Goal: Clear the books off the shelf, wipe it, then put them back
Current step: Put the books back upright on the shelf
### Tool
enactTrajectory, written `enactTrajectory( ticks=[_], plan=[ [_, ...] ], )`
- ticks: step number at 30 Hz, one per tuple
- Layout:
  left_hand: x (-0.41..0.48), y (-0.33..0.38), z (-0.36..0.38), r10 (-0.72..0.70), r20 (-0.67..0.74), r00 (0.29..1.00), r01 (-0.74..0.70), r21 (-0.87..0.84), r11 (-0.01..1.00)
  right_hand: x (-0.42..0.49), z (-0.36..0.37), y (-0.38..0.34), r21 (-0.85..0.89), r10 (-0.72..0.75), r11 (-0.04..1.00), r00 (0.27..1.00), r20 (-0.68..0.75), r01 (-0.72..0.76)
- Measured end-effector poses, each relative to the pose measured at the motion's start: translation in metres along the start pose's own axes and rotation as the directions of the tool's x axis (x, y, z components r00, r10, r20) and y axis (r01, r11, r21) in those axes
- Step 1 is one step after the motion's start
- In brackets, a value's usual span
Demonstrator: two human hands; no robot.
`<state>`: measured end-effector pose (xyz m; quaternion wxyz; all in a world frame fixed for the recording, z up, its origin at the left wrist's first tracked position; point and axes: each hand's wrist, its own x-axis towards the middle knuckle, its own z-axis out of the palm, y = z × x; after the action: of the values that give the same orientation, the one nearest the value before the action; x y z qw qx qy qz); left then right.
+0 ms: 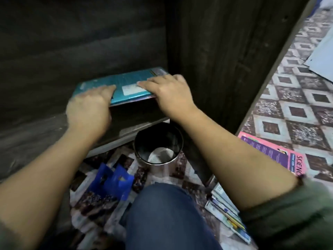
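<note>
1. The teal book [126,85] sits at about 11 o'clock in the view, lying flat on the dark shelf [36,134], tucked into the corner by the upright side panel [216,60]. It looks like it tops a small stack, but the lower edges are too dark to tell.

2. Both hands are on it. The left hand [88,109] grips the near left edge with fingers laid on the cover. The right hand [167,92] does the same on the near right edge, fingers on top, palm wrapped over the front.

3. My guess is this is a put-back or a pull-out step, can't tell which. Either way: keep both hands level, slide it square to the back wall, and don't let the lower books shear out from under.

4. More books [228,213] lie in a fanned pile on the floor at 5 o'clock, and a pink science book [270,152] sits at 3 o'clock on the patterned floor [297,105].

5. Containers: a round dark bin [158,143] stands just below the shelf edge at 6 o'clock, with something pale and crumpled at the bottom, maybe paper or a cloth. A blue bag [111,179] lies flat beside it at 7 o'clock, contents not visible.
</note>
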<state>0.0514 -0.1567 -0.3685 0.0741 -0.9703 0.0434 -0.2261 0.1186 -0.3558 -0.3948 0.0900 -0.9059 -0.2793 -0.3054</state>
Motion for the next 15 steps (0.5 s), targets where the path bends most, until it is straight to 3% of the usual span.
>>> enactTrajectory(
  ticks=[3, 5, 12, 15],
  plan=[
    [-0.009, 0.001, 0.054, -0.048, 0.267, 0.962, 0.051, -0.004, 0.999, -0.014, 0.051, 0.004, 0.008, -0.005, 1.000, 0.917, 0.398, 0.002],
    [-0.020, 0.002, 0.086, -0.042, 0.431, 0.901, 0.056, -0.020, 0.998, -0.031, 0.076, 0.007, 0.044, -0.019, 0.999, 0.843, 0.538, -0.005],
    [-0.007, -0.011, 0.123, 0.058, 0.546, 0.836, 0.045, -0.173, 0.984, -0.034, 0.104, 0.029, 0.120, -0.018, 0.990, 0.791, 0.611, -0.070],
    [0.003, 0.004, 0.112, 0.014, 0.673, 0.740, 0.079, -0.107, 0.991, -0.053, 0.106, 0.026, 0.108, 0.037, 0.988, 0.853, 0.520, -0.109]
  ],
)
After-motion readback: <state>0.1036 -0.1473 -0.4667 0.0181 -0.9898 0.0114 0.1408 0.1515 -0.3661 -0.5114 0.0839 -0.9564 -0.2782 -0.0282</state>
